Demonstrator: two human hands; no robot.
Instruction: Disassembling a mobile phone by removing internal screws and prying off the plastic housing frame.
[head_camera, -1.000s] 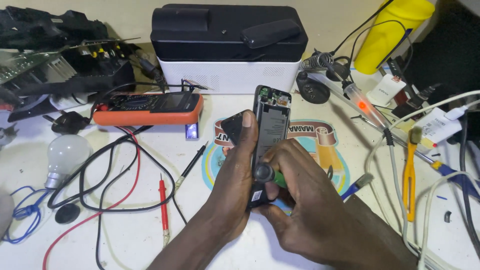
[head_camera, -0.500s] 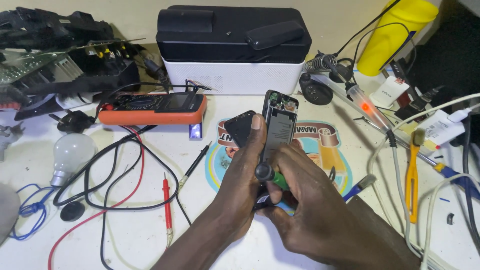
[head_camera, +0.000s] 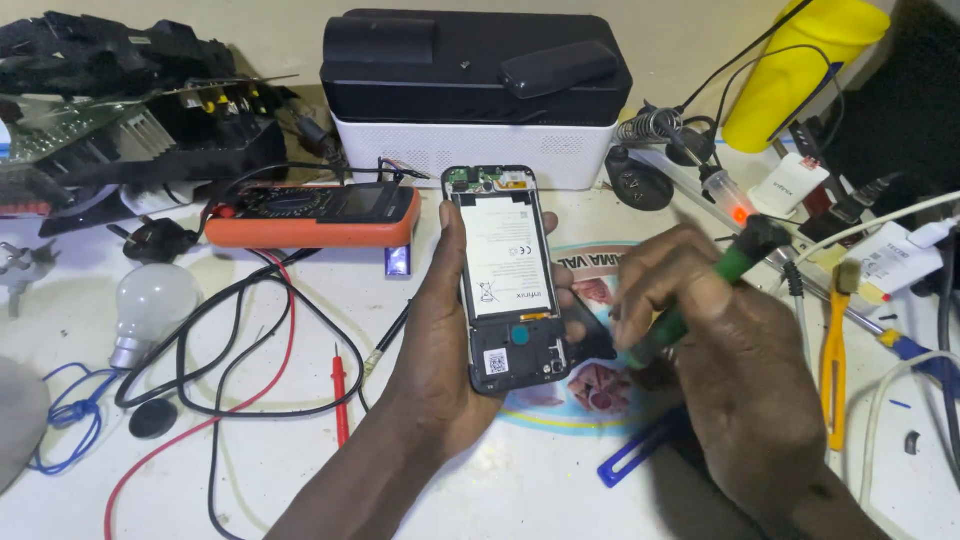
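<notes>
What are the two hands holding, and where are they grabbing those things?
The left hand holds an opened phone by its long side edges. The right hand holds a green screwdriver around the middle of its handle.

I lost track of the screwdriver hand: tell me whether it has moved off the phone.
Yes. The right hand with the screwdriver has swung rightward off the phone, judged against the white box behind.

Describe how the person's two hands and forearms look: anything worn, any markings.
Both are bare. The left hand and the right hand wear no gloves, and no rings or watch show. The forearms are uncovered to the frame edge, with no sleeves in view. No markings or bandages can be seen on either.
</notes>
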